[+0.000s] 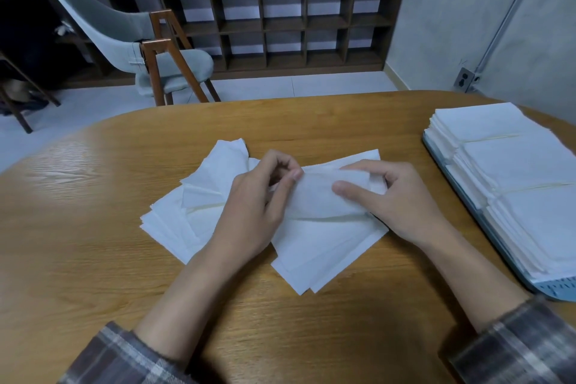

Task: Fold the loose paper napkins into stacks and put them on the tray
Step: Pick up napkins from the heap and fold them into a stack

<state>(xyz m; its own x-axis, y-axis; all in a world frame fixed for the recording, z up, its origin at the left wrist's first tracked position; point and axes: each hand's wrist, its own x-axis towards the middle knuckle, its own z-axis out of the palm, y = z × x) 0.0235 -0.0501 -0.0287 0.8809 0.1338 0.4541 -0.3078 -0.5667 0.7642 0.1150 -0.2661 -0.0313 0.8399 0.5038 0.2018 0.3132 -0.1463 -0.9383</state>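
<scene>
Plaid-sleeved left hand (252, 212) and right hand (396, 199) both pinch one napkin (314, 199) mid-fold; creasing, then stacking on the tray (558, 288), likely follows.

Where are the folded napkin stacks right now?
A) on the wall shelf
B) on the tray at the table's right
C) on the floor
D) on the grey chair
B: the folded stacks lie in rows on the tray at the right of the table, while the left hand and right hand pinch a napkin at the centre.
</scene>
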